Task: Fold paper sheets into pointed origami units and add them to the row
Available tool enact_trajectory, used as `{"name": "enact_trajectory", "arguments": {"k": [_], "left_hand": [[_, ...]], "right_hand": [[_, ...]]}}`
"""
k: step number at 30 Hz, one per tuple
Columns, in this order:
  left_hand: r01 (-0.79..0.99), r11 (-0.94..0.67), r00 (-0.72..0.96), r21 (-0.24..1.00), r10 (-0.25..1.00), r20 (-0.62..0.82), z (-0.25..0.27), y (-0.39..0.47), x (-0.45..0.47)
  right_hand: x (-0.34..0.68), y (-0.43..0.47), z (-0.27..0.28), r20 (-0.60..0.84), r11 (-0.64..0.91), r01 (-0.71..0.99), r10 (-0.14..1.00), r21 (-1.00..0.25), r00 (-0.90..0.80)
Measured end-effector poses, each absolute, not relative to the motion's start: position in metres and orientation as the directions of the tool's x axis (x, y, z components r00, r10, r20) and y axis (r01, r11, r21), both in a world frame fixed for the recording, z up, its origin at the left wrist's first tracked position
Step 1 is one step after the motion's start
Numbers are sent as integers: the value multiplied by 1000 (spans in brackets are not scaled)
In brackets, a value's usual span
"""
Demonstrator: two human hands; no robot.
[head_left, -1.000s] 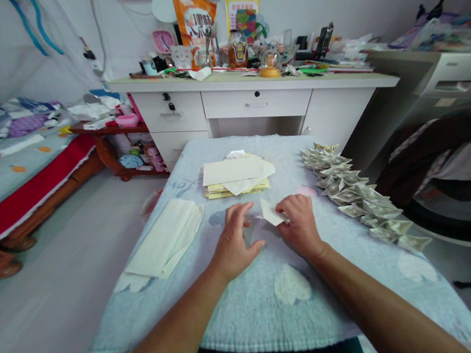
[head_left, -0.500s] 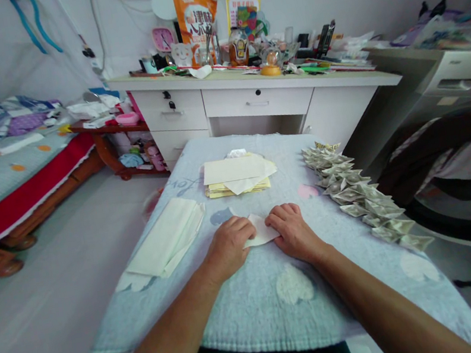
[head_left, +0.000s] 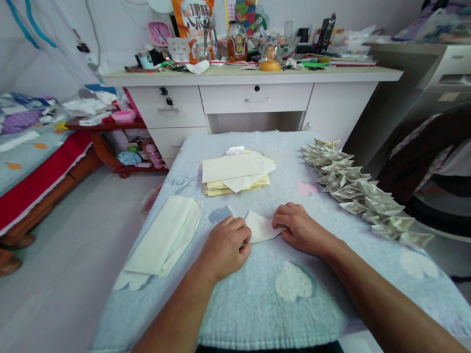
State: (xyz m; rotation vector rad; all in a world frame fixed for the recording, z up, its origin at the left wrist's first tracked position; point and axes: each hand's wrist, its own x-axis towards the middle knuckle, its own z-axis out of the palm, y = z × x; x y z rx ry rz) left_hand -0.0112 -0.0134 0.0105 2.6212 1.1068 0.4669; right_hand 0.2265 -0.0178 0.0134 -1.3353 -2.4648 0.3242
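Note:
A small folded piece of cream paper (head_left: 261, 227) lies on the cloth-covered table between my two hands. My left hand (head_left: 228, 245) is closed at the paper's left end, fingers curled over its edge. On the opposite end, my right hand (head_left: 300, 227) has its bent fingers closed on the paper. Beyond them sits a stack of cream and yellow paper sheets (head_left: 234, 167). To the left lies a pile of pale paper sheets (head_left: 164, 235). Rows of folded paper shapes with pointed ends (head_left: 354, 186) run down the table's right side.
A pale blue cloth (head_left: 249, 313) with cloud shapes covers the table. Behind it stands a white desk (head_left: 258, 97) crowded with jars and an orange bag (head_left: 193, 18). A washing machine (head_left: 458, 103) is at the right, a bed (head_left: 13, 171) at the left.
My right hand has shifted slightly right along the paper, and my left slightly left, so more of the paper shows between them. The view has tilted a little.

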Motion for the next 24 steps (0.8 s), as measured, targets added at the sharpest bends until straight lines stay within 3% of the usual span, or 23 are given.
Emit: {"name": "enact_trajectory", "arguments": {"k": [10, 18, 24], "left_hand": [[703, -566, 592, 431, 801, 87, 9, -6, -17], [745, -526, 551, 410, 832, 65, 7, -5, -14], [801, -499, 492, 332, 864, 110, 0, -4, -15]], "right_hand": [[238, -9, 9, 183, 513, 715, 852, -474, -490], [240, -5, 5, 141, 408, 743, 907, -530, -398], [231, -5, 2, 111, 305, 807, 951, -506, -289]]}}
